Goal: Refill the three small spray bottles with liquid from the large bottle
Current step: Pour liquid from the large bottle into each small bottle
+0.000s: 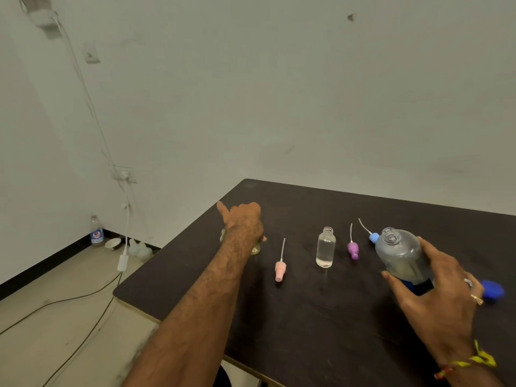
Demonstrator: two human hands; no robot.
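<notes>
Small spray bottles in view: two. One clear bottle (325,247) stands upright and uncapped near the middle of the dark table (307,317), with clear liquid up to about its shoulder. A second small bottle (255,249) is mostly hidden behind the left hand; only slivers of clear, slightly yellowish plastic show at either side of the hand. A third cannot be made out.

Spray tops: three, all off their bottles and lying on the table, each with a thin white dip tube. The pink top (280,270) lies between the two small bottles; the purple top (353,250) lies just right of the standing bottle; the light blue top (373,237) is just beside the large bottle's neck.

Large bottle (402,258): one, clear plastic, open-mouthed, tilted with its neck towards the far left, clear liquid inside and a dark blue label at its lower end under the fingers.

Blue cap (493,289): one, lying on the table just right of the right hand.

Left hand (245,224): reached across to the table's far left, fingers curled down round the hidden small bottle, thumb sticking out to the left.

Right hand (435,297): fingers and thumb wrapped round the lower part of the large bottle, holding it; rings on two fingers, yellow and red threads at the wrist.

Floor at left: one labelled plastic bottle (96,231), one small bowl (113,243), trailing cables (83,297).
</notes>
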